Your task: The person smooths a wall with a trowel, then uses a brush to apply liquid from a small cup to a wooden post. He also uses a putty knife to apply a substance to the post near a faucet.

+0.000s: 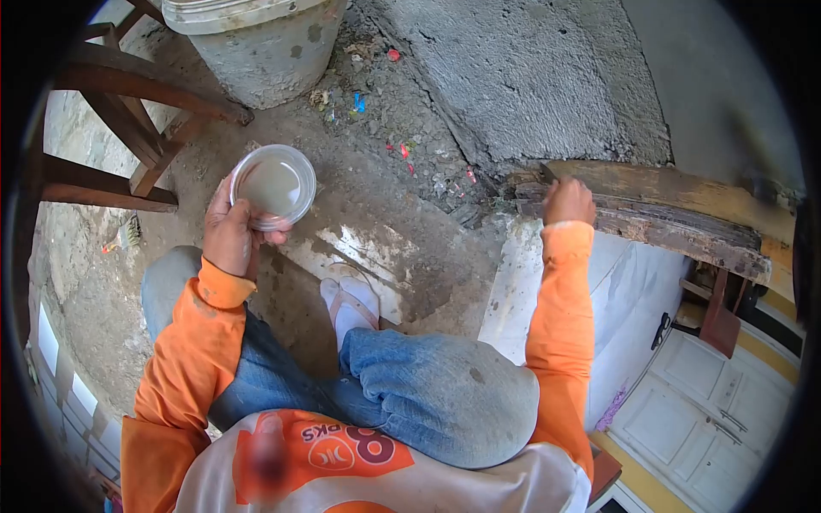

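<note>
A round clear plastic container (274,187) with cloudy greyish liquid inside is held in my left hand (229,229), thumb on its near side and fingers beneath it. My right hand (569,202) is closed at the edge of the weathered wooden planks (658,218), below the rough grey cement surface (530,77). Whether its curled fingers grip the plank edge or hold something small is hidden from view. Both arms wear orange sleeves.
A cement-stained bucket (265,60) stands at the upper left beside a dark wooden frame (111,184). A paintbrush (125,234) lies on the ground at left. Rubble and coloured scraps (404,151) lie near the wall. White cabinet doors (693,385) are at lower right.
</note>
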{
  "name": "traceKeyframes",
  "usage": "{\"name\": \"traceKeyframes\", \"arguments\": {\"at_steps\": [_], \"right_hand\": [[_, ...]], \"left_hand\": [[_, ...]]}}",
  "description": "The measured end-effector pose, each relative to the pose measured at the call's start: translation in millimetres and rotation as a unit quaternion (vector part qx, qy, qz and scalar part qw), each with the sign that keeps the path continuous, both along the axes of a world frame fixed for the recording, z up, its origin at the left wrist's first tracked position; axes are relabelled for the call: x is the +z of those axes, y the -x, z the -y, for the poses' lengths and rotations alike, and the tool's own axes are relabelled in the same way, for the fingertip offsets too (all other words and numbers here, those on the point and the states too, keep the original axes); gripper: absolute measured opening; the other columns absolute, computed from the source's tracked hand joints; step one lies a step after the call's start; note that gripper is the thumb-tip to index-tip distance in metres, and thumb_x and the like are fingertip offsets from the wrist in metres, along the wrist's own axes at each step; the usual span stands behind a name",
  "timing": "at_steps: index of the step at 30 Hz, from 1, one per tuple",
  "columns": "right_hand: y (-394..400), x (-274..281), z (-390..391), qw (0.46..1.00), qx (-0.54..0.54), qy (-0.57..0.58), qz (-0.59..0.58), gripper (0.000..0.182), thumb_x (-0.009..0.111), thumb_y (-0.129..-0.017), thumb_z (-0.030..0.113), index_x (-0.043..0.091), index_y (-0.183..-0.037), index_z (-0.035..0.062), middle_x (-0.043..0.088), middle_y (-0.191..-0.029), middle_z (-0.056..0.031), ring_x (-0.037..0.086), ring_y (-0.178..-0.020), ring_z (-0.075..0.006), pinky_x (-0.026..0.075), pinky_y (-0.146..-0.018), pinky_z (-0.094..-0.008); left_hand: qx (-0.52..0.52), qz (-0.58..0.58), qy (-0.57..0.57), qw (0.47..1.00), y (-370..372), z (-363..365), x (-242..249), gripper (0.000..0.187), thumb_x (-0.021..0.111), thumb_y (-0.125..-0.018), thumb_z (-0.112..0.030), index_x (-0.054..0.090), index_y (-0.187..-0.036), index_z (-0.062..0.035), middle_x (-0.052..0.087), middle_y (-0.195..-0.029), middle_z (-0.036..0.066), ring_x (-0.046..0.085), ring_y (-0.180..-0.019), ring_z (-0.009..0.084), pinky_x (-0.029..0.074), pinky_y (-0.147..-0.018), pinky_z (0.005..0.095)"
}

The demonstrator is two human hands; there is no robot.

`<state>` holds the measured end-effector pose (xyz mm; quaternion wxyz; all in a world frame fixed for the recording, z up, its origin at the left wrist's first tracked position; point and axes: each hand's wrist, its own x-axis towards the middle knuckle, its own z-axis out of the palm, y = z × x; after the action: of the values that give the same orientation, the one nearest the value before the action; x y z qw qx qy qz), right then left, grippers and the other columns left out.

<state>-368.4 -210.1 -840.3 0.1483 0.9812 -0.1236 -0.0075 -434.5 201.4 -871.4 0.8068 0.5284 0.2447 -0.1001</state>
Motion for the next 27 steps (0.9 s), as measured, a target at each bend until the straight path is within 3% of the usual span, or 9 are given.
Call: {"name": "traceKeyframes", "arguments": {"at_steps": [3,8,11,14,16,17,22,24,27], "right_hand": [[2,5,2,0.999,0.028,-0.007,0.019,0.016,0.056,-0.082,0.017,0.064,-0.086,0.0034,0.064,-0.085,-0.0195,0.063,-0.079,-0.0364,0.051,-0.07,-0.0444],[26,65,29,0.956,0.023,-0.278,0.089,0.019,0.066,-0.073,0.01,0.057,-0.087,-0.0002,0.064,-0.08,-0.0195,0.064,-0.071,-0.0353,0.051,-0.065,-0.0414],[32,5,26,0.966,0.154,-0.175,0.109,0.021,0.066,-0.071,0.007,0.056,-0.089,0.001,0.063,-0.076,-0.017,0.062,-0.065,-0.0339,0.051,-0.062,-0.0366],[38,-53,10,0.958,0.131,-0.182,0.18,0.021,0.068,-0.072,0.008,0.058,-0.09,0.0023,0.063,-0.079,-0.0144,0.06,-0.061,-0.0255,0.049,-0.058,-0.0308],[45,-81,1,0.782,-0.06,-0.558,0.272,0.023,0.07,-0.074,0.009,0.06,-0.094,0.0023,0.062,-0.084,-0.011,0.058,-0.064,-0.0158,0.048,-0.06,-0.027],[52,-100,5,0.737,-0.091,-0.602,0.294,0.026,0.07,-0.076,0.009,0.061,-0.099,0.0017,0.06,-0.087,-0.0075,0.058,-0.07,-0.0105,0.048,-0.063,-0.0255],[43,-114,-2,0.662,-0.115,-0.579,0.462,0.016,0.062,-0.078,-0.001,0.058,-0.094,-0.0021,0.058,-0.094,-0.0084,0.058,-0.076,-0.0136,0.048,-0.069,-0.0249],[28,-98,-3,0.512,0.027,-0.63,0.583,0.012,0.052,-0.078,-0.006,0.056,-0.088,-0.0013,0.056,-0.096,-0.0103,0.058,-0.076,-0.0172,0.049,-0.07,-0.0281],[26,-89,10,0.546,0.044,-0.594,0.589,0.01,0.048,-0.078,-0.006,0.054,-0.084,-0.0008,0.057,-0.087,-0.0101,0.056,-0.069,-0.0163,0.048,-0.065,-0.0288]], "left_hand": [[0.013,0.002,-0.017,1.0,-3,7,3,0.049,0.031,-0.08,0.001,0.039,-0.128,-0.0018,0.058,-0.105,0.016,0.063,-0.063,0.0221,0.054,-0.047,0.0252],[-0.013,0.023,0.017,1.0,1,7,7,0.049,0.032,-0.08,0.0,0.039,-0.128,-0.0018,0.058,-0.104,0.015,0.063,-0.065,0.0223,0.054,-0.047,0.0251],[-0.027,0.019,0.005,0.999,4,0,-1,0.049,0.032,-0.08,0.0,0.038,-0.128,-0.002,0.058,-0.103,0.015,0.063,-0.065,0.0223,0.053,-0.048,0.0257],[-0.047,0.03,-0.013,0.998,5,-3,-2,0.049,0.032,-0.08,-0.001,0.037,-0.129,-0.0021,0.058,-0.102,0.015,0.063,-0.066,0.0225,0.053,-0.048,0.0265],[-0.032,0.023,-0.005,0.999,3,-4,2,0.049,0.032,-0.08,-0.001,0.036,-0.129,-0.0017,0.059,-0.101,0.015,0.063,-0.065,0.0226,0.053,-0.048,0.0264],[-0.049,0.034,-0.019,0.998,4,-5,2,0.049,0.032,-0.08,-0.001,0.036,-0.129,-0.0017,0.059,-0.101,0.015,0.063,-0.065,0.0226,0.053,-0.048,0.0264],[-0.045,0.048,-0.034,0.997,4,-8,-6,0.047,0.033,-0.08,-0.001,0.038,-0.126,-0.001,0.059,-0.103,0.016,0.063,-0.063,0.0225,0.053,-0.046,0.0266],[-0.041,0.037,-0.03,0.998,3,-16,-13,0.044,0.034,-0.082,-0.002,0.039,-0.126,-0.0008,0.059,-0.103,0.016,0.063,-0.063,0.0221,0.053,-0.046,0.0263],[-0.019,0.034,-0.067,0.997,-1,-14,-11,0.04,0.035,-0.087,-0.007,0.038,-0.126,-0.0011,0.058,-0.106,0.014,0.063,-0.064,0.0222,0.052,-0.048,0.0266]]}}
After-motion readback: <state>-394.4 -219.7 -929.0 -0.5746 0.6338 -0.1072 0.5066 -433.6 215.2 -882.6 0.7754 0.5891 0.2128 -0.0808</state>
